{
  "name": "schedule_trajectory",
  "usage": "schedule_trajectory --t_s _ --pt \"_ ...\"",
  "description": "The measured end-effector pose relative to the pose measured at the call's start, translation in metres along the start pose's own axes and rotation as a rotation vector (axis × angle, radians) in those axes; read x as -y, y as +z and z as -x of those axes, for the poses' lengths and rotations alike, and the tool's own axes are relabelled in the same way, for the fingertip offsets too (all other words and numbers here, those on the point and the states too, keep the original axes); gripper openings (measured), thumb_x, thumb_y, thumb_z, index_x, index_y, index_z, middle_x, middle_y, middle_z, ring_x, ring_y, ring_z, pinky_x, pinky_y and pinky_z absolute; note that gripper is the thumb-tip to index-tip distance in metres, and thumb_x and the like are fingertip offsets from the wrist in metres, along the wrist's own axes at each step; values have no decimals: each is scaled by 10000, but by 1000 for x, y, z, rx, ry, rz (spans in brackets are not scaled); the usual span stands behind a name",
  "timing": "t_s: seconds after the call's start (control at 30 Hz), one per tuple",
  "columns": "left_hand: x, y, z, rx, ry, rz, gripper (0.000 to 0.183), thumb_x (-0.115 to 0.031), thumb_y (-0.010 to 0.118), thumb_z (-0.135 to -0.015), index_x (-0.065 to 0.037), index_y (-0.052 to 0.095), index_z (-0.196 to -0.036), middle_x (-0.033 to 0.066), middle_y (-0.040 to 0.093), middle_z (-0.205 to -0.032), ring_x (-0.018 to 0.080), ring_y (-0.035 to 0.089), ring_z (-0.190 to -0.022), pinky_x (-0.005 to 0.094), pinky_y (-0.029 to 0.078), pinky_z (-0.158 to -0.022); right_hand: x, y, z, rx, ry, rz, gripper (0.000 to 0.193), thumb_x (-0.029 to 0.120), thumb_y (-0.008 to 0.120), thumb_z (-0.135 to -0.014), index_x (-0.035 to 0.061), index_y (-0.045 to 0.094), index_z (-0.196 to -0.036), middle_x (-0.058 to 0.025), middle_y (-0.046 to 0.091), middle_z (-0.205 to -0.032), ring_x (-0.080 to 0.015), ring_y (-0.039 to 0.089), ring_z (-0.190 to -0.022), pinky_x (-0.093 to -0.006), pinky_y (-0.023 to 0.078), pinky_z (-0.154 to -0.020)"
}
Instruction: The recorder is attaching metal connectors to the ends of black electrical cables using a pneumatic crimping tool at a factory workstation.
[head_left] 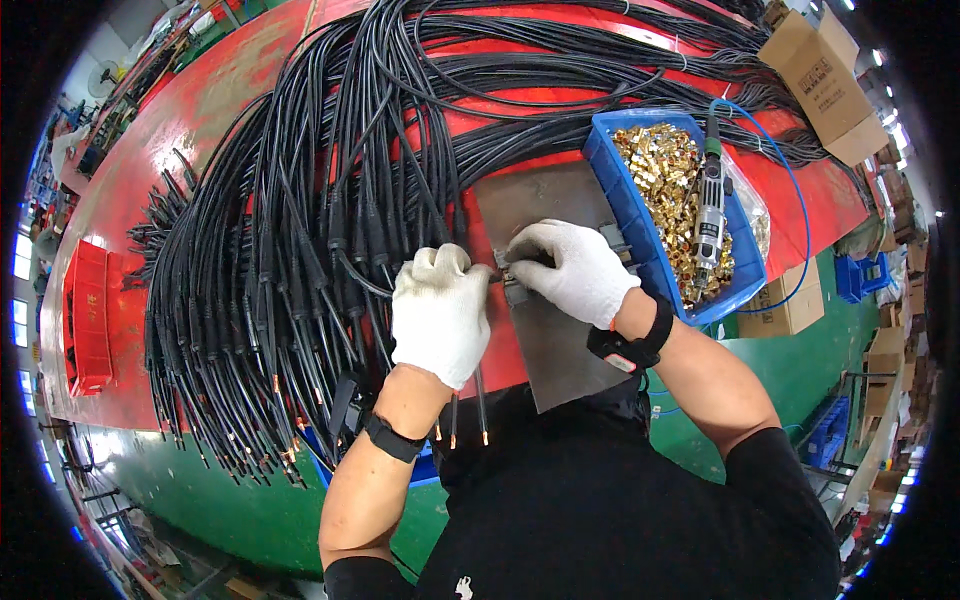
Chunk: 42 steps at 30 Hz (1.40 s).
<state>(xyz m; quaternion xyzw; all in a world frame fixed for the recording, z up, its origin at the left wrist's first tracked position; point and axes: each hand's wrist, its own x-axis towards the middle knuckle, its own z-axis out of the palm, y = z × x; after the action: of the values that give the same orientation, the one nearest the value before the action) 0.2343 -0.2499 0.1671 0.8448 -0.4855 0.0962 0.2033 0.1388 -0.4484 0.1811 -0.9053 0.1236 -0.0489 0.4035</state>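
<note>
- I'm seeing the white-gloved left hand (pixel 442 312) curling; what it's clamping, I can't tell.
- A small grey metal fixture (pixel 516 293) is sitting beside the white-gloved right hand's (pixel 572 270) fingertips, grip unclear.

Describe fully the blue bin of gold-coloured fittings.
The blue bin is rectangular, open-topped and plastic-looking, standing upright to the right of the gloved right hand, its length slanted. Small gold-coloured fittings lie heaped inside; a silver tool with a blue hose rests over them. Whether the dark plate alongside touches it is unclear.
</note>
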Motion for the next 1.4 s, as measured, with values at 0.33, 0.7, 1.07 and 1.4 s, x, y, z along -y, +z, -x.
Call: schedule_trajectory --t_s 0.33,0.7,1.07,1.4 --pt "-2 -1 -4 4 41 -8 144 -124 739 -859 -147 826 -971 83 683 -997 351 657 -996 499 533 -872 -5 6 1 -87 -162 184 249 321 691 -982 112 811 -1043 -172 775 -1043 -414 740 -1037 -512 602 -927" --pt "-11 -3 -7 -6 53 -36 124 -135 792 -859 -120 817 -980 103 659 -977 351 640 -988 493 512 -877 -2 -89 86 -455 121 695 417 190 691 -903 105 698 -1311 -181 694 -1017 -382 707 -878 -519 574 -774" --pt "-7 -4 -2 15 46 -105 124 -156 813 -865 -126 821 -985 91 667 -970 340 637 -974 486 519 -875 -20 -87 97 -403 279 500 444 173 598 -974 239 709 -1399 -184 731 -996 -397 759 -824 -530 622 -716" --pt "-8 -4 -4 11 53 -64 108 -169 798 -866 -149 818 -971 78 671 -987 334 650 -964 494 520 -858 -51 -116 148 -507 266 558 482 188 699 -929 276 724 -1402 -164 699 -955 -387 723 -837 -515 613 -749"
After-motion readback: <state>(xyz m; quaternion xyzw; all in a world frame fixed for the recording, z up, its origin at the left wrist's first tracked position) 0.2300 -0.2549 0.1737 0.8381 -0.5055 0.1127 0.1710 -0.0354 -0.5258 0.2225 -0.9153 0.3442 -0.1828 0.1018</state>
